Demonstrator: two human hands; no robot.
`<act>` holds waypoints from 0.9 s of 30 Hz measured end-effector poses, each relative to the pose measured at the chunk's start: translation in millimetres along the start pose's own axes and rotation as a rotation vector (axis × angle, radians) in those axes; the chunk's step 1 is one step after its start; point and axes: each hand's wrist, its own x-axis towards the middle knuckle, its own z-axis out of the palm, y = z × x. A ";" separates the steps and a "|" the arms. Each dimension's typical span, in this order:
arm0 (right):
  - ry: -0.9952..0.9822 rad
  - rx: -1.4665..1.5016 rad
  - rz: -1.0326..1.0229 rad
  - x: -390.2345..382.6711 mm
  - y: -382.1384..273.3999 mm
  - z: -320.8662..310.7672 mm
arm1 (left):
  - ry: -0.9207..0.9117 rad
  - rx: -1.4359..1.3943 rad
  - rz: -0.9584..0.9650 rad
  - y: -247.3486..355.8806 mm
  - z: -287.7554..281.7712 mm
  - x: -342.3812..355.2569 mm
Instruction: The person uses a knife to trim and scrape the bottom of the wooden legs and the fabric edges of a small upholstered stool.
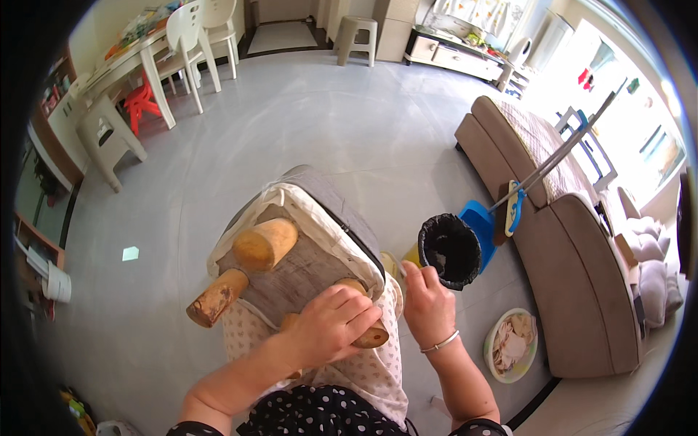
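Note:
An upturned stool (280,291) with a grey fabric cover and thick round wooden legs rests on my lap. Cream cloth (222,251) runs along its gathered edge. My left hand (334,320) curls over the near right wooden leg (372,336), fingers bent toward the cover's edge. Part of that leg and another leg are hidden behind the hand. Just right of the stool, my right hand (429,301) is raised with thumb and fingers pinched together. Something small and pale shows at its fingertips, too small to name.
A black-lined bin (449,251) stands beside my right hand, with a blue dustpan (480,229) and broom behind it. A basin of cloths (511,345) sits by the brown sofa (582,291). White chairs (187,36) and a table (116,67) are far left.

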 end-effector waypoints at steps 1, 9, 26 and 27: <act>-0.040 0.052 -0.030 -7.6 -0.8 6.5 | 0.000 -0.006 0.057 -4.9 -0.3 4.7; 0.055 0.173 -0.021 -23.6 -11.4 29.4 | 0.296 -0.127 0.170 -18.0 31.0 -0.1; -0.060 0.150 -0.033 -56.2 -41.6 -3.6 | 0.470 -0.085 0.145 3.7 43.2 -10.9; -0.079 0.143 0.001 -60.4 -41.0 0.5 | 0.482 -0.070 0.152 4.1 48.1 -8.6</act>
